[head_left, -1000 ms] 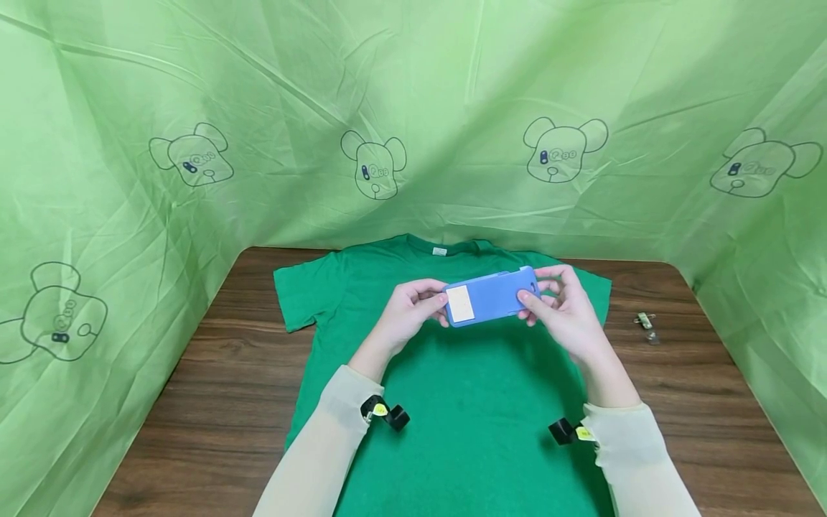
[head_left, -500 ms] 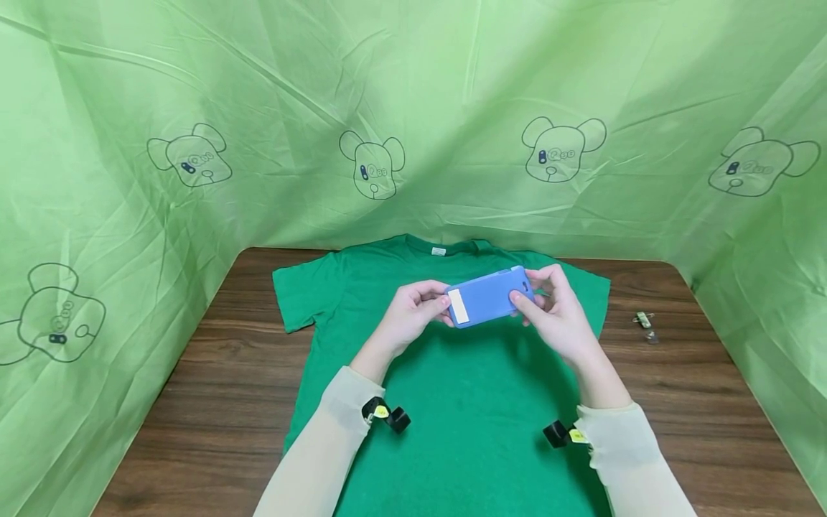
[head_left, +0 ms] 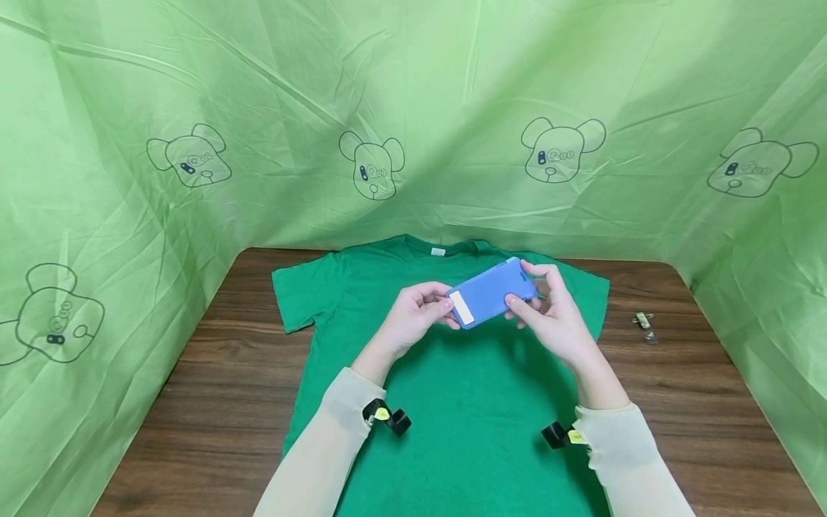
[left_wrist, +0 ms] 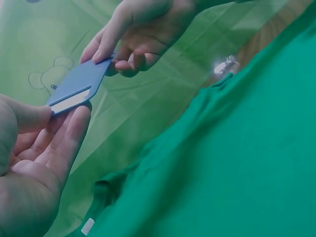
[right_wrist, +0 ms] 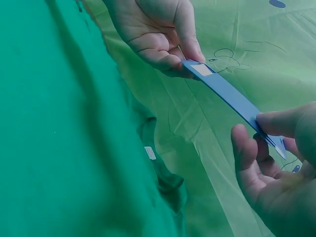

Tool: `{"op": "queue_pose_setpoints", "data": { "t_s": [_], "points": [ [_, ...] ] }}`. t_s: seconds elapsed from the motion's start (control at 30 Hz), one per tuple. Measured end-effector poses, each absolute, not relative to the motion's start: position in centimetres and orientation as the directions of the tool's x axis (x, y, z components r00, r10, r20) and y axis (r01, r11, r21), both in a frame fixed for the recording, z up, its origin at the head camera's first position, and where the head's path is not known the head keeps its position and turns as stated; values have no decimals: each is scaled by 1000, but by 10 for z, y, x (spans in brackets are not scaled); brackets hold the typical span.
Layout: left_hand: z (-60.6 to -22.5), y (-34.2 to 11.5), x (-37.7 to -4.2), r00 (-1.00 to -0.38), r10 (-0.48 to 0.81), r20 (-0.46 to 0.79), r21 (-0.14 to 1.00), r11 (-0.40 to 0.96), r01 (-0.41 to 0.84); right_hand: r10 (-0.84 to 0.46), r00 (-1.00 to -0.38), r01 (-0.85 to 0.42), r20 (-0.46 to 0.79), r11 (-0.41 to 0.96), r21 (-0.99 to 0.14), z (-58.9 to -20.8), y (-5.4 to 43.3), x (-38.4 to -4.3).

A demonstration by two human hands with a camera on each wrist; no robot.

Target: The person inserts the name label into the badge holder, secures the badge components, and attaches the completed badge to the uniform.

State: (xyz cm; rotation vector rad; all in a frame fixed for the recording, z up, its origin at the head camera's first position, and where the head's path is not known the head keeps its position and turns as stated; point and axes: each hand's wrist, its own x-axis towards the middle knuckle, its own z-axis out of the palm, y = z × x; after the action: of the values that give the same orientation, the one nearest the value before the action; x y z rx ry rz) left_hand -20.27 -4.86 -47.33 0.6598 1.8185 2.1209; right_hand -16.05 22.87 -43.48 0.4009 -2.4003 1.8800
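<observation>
While the head view shows us the blue holder [head_left: 489, 292] broadside, the right wrist view gives its thin edge. We pinch its ends, left hand [head_left: 413, 318] and right hand [head_left: 557, 318], above a green shirt [head_left: 446, 409]. A small clip [head_left: 642, 320] lies rightward; wooden tabletop [head_left: 245, 388] shows on the shirt's 2 sides, hemmed by green fabric [head_left: 446, 79].

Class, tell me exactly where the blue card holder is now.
In the head view, the blue card holder is slightly right of centre, held between the left hand and the right hand, above the green shirt.
</observation>
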Motion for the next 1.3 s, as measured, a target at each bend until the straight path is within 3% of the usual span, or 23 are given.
{"op": "queue_pose_setpoints", "data": {
  "t_s": [0.43, 1.3],
  "points": [
    [-476, -44, -202, -858, 490, 154, 981, -182, 71, -110, -971, -230, 210, 220, -948, -435, 228, -160],
    [-476, -45, -200, -862, 488, 135, 980, -192, 45, -189, -966, -227, 178, 280, -933, -430, 232, -159]
  ]
}}
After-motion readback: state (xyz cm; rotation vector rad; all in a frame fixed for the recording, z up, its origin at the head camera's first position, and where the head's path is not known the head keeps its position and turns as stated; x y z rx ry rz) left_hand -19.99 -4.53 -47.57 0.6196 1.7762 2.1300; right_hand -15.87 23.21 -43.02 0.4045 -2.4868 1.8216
